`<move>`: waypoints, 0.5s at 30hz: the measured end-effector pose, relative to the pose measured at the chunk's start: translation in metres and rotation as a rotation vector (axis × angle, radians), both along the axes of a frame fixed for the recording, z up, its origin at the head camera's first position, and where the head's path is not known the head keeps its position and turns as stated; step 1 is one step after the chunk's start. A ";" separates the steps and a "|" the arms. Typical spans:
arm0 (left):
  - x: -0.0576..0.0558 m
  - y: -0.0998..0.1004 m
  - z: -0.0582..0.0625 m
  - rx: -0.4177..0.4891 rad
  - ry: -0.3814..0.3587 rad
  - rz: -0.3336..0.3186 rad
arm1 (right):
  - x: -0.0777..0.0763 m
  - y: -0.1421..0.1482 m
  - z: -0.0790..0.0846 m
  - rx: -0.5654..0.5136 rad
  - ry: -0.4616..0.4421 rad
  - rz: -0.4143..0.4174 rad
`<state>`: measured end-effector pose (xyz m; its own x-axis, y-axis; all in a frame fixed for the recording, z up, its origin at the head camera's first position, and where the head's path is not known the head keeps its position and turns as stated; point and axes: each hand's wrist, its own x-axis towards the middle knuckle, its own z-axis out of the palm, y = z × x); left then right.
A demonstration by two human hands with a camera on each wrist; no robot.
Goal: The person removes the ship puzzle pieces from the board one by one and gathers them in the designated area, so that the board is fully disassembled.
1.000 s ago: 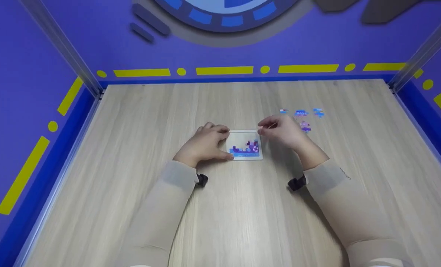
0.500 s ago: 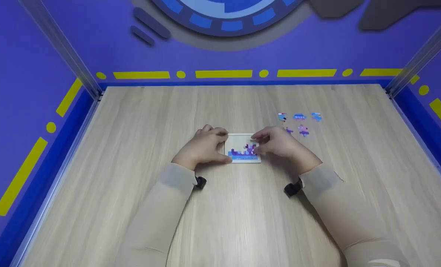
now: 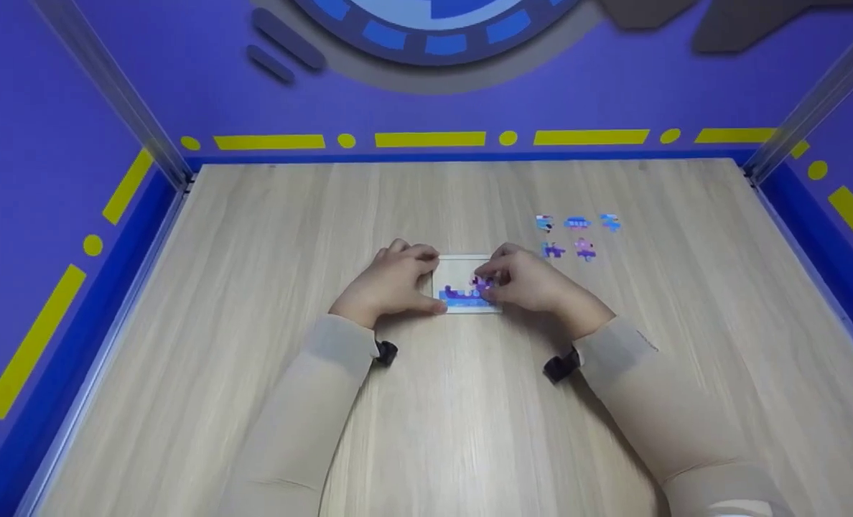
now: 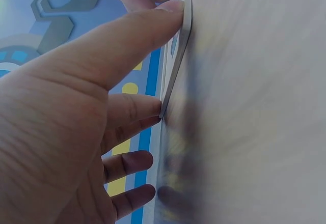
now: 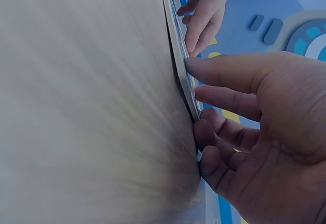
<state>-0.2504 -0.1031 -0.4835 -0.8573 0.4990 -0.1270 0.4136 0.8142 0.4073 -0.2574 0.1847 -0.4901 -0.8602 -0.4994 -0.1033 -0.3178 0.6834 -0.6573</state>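
Note:
A small flat puzzle tray (image 3: 462, 256) with a pale rim lies mid-table in the head view. Joined blue and purple puzzle pieces (image 3: 462, 299) fill its lower part; bare tray shows at upper left. My left hand (image 3: 390, 280) grips the tray's left side, thumb at the near corner and index finger at the far one. My right hand (image 3: 530, 280) reaches over the tray's right side. Its thumb and index finger hold a pink-purple puzzle piece (image 3: 482, 283), partly covered by the fingers. In the right wrist view, the right thumb (image 5: 219, 71) touches the tray edge.
Several loose puzzle pieces lie in two rows behind the right hand, among them a blue one (image 3: 578, 222) and a pink-purple one (image 3: 585, 249). Blue-purple panels (image 3: 426, 115) wall the wooden table (image 3: 426, 431) at the back and sides.
My right hand has moved from the tray's far right corner, inward and nearer me, onto the pieces at the right side. My left hand keeps its grip on the tray.

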 end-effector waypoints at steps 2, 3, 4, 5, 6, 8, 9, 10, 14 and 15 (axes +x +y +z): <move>0.000 -0.001 0.000 0.002 -0.001 0.000 | 0.001 -0.001 0.001 -0.005 0.003 0.001; 0.001 -0.001 0.000 0.005 -0.002 0.000 | 0.001 -0.001 0.001 -0.007 0.005 0.001; 0.001 -0.001 0.000 0.007 -0.002 -0.001 | 0.001 -0.001 0.001 -0.012 0.007 0.001; 0.001 -0.001 0.000 0.009 -0.001 0.000 | 0.001 -0.001 0.001 -0.015 0.008 -0.002; 0.001 -0.001 0.000 0.011 -0.003 0.002 | 0.001 -0.002 0.001 -0.015 0.009 -0.003; 0.001 -0.001 -0.001 0.013 -0.005 0.007 | 0.001 -0.002 0.002 -0.020 0.011 -0.005; 0.001 -0.001 -0.001 0.014 -0.006 0.008 | 0.001 -0.002 0.002 -0.023 0.010 -0.005; 0.001 -0.001 -0.001 0.014 -0.007 0.008 | 0.000 -0.002 0.001 -0.026 0.007 -0.007; 0.001 -0.001 0.000 0.018 -0.010 0.008 | 0.000 -0.002 0.000 -0.030 0.006 -0.008; 0.001 -0.001 0.000 0.017 -0.010 0.010 | -0.001 -0.002 0.000 -0.031 0.008 -0.007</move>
<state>-0.2490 -0.1039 -0.4831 -0.8611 0.4922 -0.1273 0.4009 0.8114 0.4254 -0.2579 0.1829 -0.4896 -0.8642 -0.4966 -0.0814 -0.3184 0.6648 -0.6758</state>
